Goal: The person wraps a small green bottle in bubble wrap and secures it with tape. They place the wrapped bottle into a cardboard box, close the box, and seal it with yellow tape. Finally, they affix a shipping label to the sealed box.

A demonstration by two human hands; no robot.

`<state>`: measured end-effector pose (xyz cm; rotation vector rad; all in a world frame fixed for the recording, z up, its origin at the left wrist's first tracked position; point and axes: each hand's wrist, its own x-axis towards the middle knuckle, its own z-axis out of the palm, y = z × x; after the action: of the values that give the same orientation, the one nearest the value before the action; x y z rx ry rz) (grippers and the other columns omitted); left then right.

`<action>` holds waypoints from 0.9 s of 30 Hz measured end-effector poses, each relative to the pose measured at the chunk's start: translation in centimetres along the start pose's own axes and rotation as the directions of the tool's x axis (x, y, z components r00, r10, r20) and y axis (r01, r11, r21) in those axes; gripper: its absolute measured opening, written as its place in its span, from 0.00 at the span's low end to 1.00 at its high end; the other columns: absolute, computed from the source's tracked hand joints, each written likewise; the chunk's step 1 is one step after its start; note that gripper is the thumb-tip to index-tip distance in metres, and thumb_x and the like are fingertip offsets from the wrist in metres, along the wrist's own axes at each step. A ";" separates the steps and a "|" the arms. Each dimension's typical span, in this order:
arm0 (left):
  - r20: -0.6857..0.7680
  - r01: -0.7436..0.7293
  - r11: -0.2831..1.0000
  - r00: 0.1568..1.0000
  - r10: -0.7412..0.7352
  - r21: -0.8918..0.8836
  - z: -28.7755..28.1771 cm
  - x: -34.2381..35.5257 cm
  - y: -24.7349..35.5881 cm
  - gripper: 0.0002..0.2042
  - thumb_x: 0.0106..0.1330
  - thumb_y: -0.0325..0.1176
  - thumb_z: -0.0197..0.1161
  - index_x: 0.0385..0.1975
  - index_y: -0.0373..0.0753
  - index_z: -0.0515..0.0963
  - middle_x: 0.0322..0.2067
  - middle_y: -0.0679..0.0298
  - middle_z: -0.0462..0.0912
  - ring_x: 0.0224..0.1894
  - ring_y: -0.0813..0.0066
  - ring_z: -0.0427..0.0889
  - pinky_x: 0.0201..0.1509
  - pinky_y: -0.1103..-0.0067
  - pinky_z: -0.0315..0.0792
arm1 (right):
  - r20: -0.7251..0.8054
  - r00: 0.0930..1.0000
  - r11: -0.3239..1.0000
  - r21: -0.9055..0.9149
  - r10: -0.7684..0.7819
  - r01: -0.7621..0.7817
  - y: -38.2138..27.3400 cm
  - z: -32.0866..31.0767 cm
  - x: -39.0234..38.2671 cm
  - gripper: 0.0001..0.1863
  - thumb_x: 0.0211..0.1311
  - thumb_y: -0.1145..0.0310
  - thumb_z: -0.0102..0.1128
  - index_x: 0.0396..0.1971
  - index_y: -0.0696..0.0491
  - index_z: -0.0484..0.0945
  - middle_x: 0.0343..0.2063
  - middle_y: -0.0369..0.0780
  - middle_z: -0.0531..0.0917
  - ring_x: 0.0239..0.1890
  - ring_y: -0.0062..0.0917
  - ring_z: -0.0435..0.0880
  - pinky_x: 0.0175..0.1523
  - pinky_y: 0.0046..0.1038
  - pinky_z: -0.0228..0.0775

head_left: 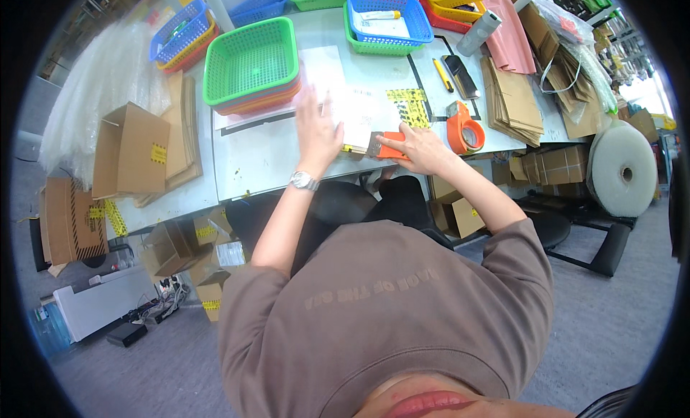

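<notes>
My left hand (318, 130), with a watch on its wrist, lies spread over a white sheet or package (363, 110) on the table. Glare washes out its fingertips. My right hand (422, 150) is closed on an orange tool with a dark, wide head (386, 145), just right of the package's near edge. The tool's exact kind is partly hidden by my fingers. A bit of yellow tape shows by the tool's head. Black-and-yellow tape strips (408, 107) lie on the table beyond my right hand.
An orange tape dispenser (464, 127), phone (460, 77) and yellow cutter (442, 76) lie to the right, near flat cardboard (512, 102). Stacked green baskets (251, 62) and a blue basket (389, 19) stand beyond. An open carton (131, 148) and bubble wrap (108, 94) are left.
</notes>
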<state>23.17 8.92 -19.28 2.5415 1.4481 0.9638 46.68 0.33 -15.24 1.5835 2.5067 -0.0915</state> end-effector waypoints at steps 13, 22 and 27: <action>0.286 -0.171 0.984 0.946 0.153 0.041 4.8 -0.2 1.4 0.34 0.70 0.52 0.44 0.70 0.37 0.53 0.72 0.54 0.50 0.74 0.59 0.49 0.74 0.58 0.42 | 0.084 0.990 0.987 -0.109 -0.110 0.119 1.3 -3.8 -1.0 0.31 0.45 0.66 0.67 0.55 0.33 0.77 0.40 0.42 0.75 0.34 0.32 0.83 0.39 0.33 0.76; 0.378 -0.153 0.985 0.919 0.114 0.075 4.2 0.3 2.1 0.49 0.51 0.59 0.57 0.71 0.37 0.50 0.72 0.52 0.47 0.75 0.60 0.43 0.74 0.52 0.37 | 0.087 0.982 0.959 -0.218 -0.165 0.180 -1.2 -1.9 2.1 0.34 0.28 0.48 0.79 0.41 0.48 0.82 0.36 0.38 0.76 0.38 0.30 0.82 0.39 0.32 0.72; 0.483 -0.133 0.966 0.875 0.008 0.223 3.3 0.7 3.6 0.48 0.50 0.55 0.59 0.70 0.36 0.51 0.72 0.52 0.47 0.75 0.59 0.40 0.72 0.45 0.33 | 0.145 0.978 0.918 -0.347 -0.148 0.190 -1.5 2.3 2.2 0.18 0.36 0.54 0.75 0.26 0.50 0.85 0.33 0.38 0.78 0.37 0.30 0.83 0.39 0.34 0.69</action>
<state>27.95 8.29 -20.37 2.7441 1.3952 0.1197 44.68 1.26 -17.93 1.1816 2.3940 0.2353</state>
